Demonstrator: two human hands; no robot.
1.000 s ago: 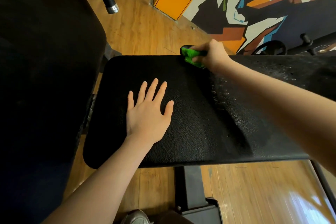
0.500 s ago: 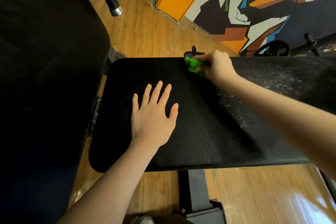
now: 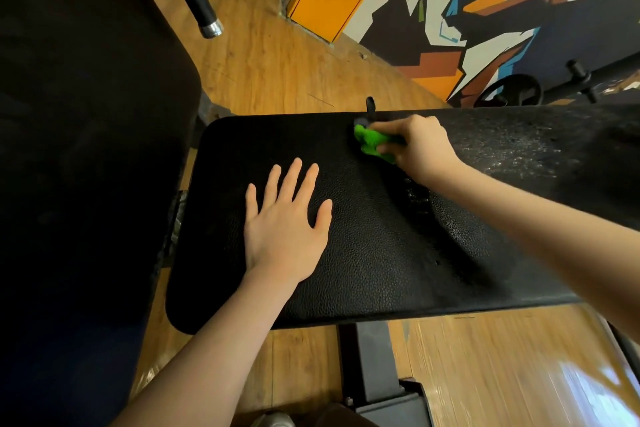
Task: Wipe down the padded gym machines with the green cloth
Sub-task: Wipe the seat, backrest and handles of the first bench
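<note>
The right hand [image 3: 419,146] is curled around the bunched bright green cloth [image 3: 372,144] and presses it onto the black textured leatherette bench pad [image 3: 381,253], close to the pad's far edge. The cloth sticks out of the fist toward the left, so the hand's leading side faces the rounded left end of the pad. The pad's long axis runs left to right across the view, and the right forearm lies along it from the right, which suits strokes along that axis.

The left hand [image 3: 287,229] lies flat on the pad with its 5 fingers straight and spread, holding nothing. It sits nearer the left end and nearer the person than the cloth, well apart from it. Any stroke pulled diagonally toward the near-left corner would meet this hand, so by this reading it would have to lift or slide first.

A greyish speckled film [image 3: 512,149] shows on the pad to the right of the wiping hand, and a small wet-looking patch [image 3: 415,198] lies under the right wrist. The left part of the pad looks uniformly dark, so the speckled right stretch seems to be what is left to wipe on this pad.

Against the view from 1 second ago, the cloth and right fist have shifted a little rightward along the far edge, while the left hand keeps its flat, spread pose in about the same spot on the pad.
</note>
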